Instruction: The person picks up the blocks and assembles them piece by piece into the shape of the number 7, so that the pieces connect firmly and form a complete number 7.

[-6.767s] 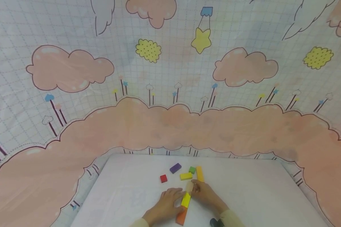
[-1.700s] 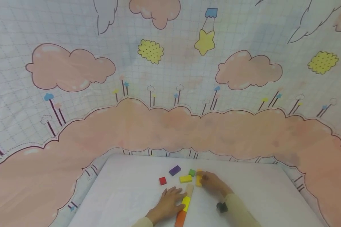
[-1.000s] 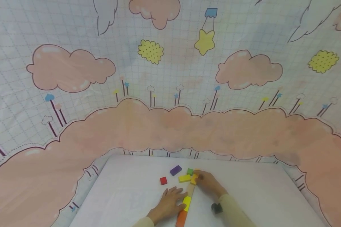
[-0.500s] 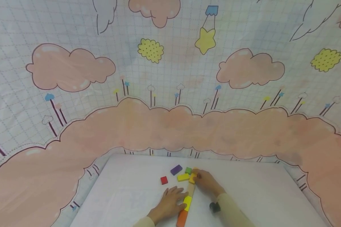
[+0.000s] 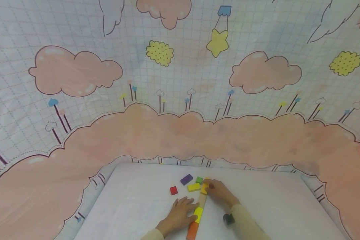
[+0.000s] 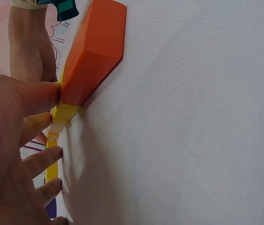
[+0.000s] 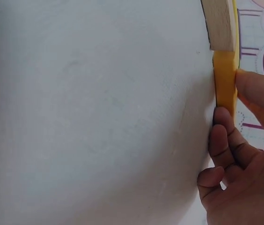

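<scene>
A row of wooden blocks runs away from me in the head view: an orange block nearest, then a yellow block, a plain wood block and an amber block at the far end. My right hand pinches the amber block between thumb and fingers. In the right wrist view, the amber block meets the end of the plain wood block. Fingers spread, my left hand rests along the row's left side, its thumb and index finger touching the yellow block.
Just left of the row's far end lie a loose yellow block and a green block. Farther left are a purple block and a red block. A dark device sits at the right wrist. Behind the white table hangs patterned cloth.
Earlier my right hand was at the plain wood block. It then took the amber block and drew it left to the row's far end. My left hand has stayed by the row.
</scene>
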Motion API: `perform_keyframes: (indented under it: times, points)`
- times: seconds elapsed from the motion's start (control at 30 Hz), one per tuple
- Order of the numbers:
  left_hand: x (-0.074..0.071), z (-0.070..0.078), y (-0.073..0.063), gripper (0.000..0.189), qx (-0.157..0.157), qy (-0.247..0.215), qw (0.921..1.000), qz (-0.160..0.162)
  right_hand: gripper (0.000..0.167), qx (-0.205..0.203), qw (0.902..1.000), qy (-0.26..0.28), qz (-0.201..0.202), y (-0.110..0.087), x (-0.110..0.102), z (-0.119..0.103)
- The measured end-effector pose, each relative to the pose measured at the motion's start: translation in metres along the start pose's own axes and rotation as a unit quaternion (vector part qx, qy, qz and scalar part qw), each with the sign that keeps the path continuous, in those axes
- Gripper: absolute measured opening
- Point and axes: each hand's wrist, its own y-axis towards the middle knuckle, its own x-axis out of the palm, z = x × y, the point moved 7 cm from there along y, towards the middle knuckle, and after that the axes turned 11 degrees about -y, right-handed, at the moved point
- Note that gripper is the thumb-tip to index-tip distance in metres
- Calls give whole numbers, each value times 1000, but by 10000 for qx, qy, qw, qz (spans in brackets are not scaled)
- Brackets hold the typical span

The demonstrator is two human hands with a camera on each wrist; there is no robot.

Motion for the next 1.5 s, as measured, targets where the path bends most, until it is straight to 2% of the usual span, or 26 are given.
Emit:
perform_keyframes:
  times: [0.37,1.07,1.5]
  points:
    - [0,-2,2,47,-29,-14,10000,4,37,47,9998,181,-9,-2,1,1]
    - [-2,3,-1,47,-14,-13,10000,25,37,-8,9998,200,-82,-2,5,4]
    - [-4,5,-3,46,88,-4,10000,33,37,-45,9995,107,-300,-2,1,2]
